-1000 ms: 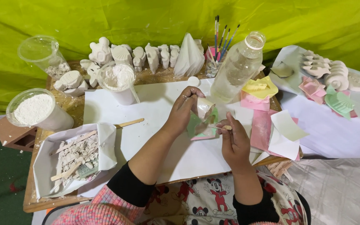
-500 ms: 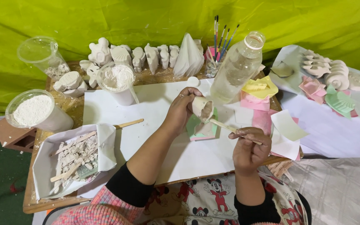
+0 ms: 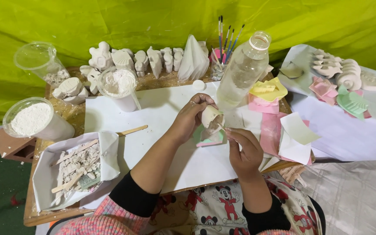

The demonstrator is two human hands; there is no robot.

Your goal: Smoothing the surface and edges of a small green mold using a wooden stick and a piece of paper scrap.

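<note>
Holding small white plaster piece (image 3: 211, 116) up in our left hand (image 3: 191, 114) above white sheet (image 3: 162, 130) on surface. Right hand (image 3: 244, 150) pinches thin stick (image 3: 221, 126), tip against piece. We judge scraping step underway; next stroke calls for light pressure and firm left-hand grip.

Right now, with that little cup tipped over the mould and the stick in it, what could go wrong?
1. The left hand tilts the small cup over the green mould; the mix could spill onto the white sheet.
2. The uncapped clear bottle stands right beside the cup; a nudge might topple it.
3. The right hand works the thin stick inside the cup; a slip could flick the mix about.
</note>
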